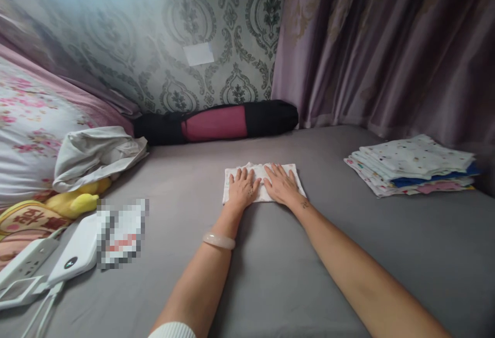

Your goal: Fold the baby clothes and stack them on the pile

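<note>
A folded white cloth with a faint print (263, 192) lies flat on the grey bed sheet (278, 271). Both my hands rest on top of it, palms down. My left hand (242, 188) presses its left half with the fingers spread. On the right half lies my right hand (282, 184), its fingers stretched out and apart. The two thumbs point towards each other with a small gap between. A pale bangle (218, 240) circles my left wrist. Whether the cloth is a garment I cannot tell.
To the right sits a stack of folded printed cloths (417, 160). A black and pink roll bag (216, 122) lies along the wall. At left are a crumpled grey cloth (95, 155), a yellow plush toy (79, 201), a white power bank (79, 248) and a power strip (29, 263) with cables.
</note>
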The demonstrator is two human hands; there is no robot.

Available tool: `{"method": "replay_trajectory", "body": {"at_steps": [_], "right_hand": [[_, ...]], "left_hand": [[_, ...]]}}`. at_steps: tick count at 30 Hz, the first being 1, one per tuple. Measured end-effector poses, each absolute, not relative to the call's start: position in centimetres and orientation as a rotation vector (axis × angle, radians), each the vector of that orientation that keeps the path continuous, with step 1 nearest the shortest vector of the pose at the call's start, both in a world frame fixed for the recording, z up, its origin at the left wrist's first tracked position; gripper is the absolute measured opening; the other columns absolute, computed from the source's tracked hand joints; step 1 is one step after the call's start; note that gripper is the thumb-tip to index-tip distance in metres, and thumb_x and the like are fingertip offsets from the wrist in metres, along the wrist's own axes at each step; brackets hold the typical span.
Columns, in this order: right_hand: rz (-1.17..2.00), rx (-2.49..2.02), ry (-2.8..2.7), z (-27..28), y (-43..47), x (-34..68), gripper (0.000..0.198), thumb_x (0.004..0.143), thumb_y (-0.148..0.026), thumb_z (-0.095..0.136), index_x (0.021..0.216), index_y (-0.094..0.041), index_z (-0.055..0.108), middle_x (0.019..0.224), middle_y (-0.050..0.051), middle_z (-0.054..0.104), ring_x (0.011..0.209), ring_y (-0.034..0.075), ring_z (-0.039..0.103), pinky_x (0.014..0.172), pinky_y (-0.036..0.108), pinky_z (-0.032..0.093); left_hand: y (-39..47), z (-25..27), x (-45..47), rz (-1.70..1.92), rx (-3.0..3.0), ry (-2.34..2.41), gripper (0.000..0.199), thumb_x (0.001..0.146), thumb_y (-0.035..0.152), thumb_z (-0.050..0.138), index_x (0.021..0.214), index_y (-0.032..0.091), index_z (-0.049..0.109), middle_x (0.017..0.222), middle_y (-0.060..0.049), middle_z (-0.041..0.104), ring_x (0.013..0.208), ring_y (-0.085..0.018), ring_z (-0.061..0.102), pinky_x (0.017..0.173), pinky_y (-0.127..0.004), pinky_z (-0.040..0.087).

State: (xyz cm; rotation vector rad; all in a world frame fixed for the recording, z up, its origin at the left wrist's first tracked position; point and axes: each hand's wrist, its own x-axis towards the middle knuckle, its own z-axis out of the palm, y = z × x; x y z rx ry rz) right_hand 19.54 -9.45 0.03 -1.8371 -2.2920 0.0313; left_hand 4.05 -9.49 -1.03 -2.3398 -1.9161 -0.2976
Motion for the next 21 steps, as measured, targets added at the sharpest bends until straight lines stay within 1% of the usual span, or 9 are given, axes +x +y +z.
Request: {"method": "replay_trajectory", "body": {"at_steps": [4,13,17,21], "right_hand": [[-0.001,-1.892,-2.232,-0.2,-9.5,19.9,0.055,0.097,-0.039,0.029,0.149,-0.019,0.034,0.155,0.009,0.029,0.142,0.027,0.024,0.115,0.052,0.014],[0.051,-1.913,-2.237,-0.3,-9.5,19.9,0.054,0.097,-0.039,0.03,0.148,-0.02,0.036,0.155,0.009,0.03,0.142,0.027,0.024,0.115,0.051,0.015],[0.043,-1.941,-2.197,-0.1,-9.5,20.2,0.055,0.098,-0.038,0.027,0.147,-0.017,0.036,0.154,0.012,0.032,0.142,0.027,0.025,0.115,0.049,0.015],[-0.038,-2.014,-2.118,-0.2,-9.2,21.1,0.056,0.099,-0.039,0.024,0.146,-0.014,0.038,0.154,0.013,0.031,0.142,0.029,0.023,0.115,0.051,0.01]], "left_hand": [[-9.7,-1.0,3.5,-0.291,-2.29,-1.943,0.058,0.098,0.049,0.02,0.141,0.017,0.042,0.149,-0.015,0.04,0.139,-0.031,0.032,0.113,-0.055,0.022],[-9.6,-1.0,3.3,-0.279,-2.309,-1.998,0.058,0.098,0.049,0.021,0.142,0.017,0.042,0.15,-0.016,0.039,0.14,-0.03,0.032,0.113,-0.053,0.024],[-9.7,-0.7,3.0,-0.316,-2.26,-2.016,0.057,0.098,0.049,0.022,0.14,0.017,0.044,0.148,-0.015,0.042,0.138,-0.028,0.035,0.113,-0.05,0.026],[-9.6,-0.6,2.4,-0.345,-2.141,-2.081,0.06,0.098,0.049,0.02,0.14,0.014,0.045,0.148,-0.016,0.042,0.139,-0.029,0.033,0.115,-0.052,0.021]]}}
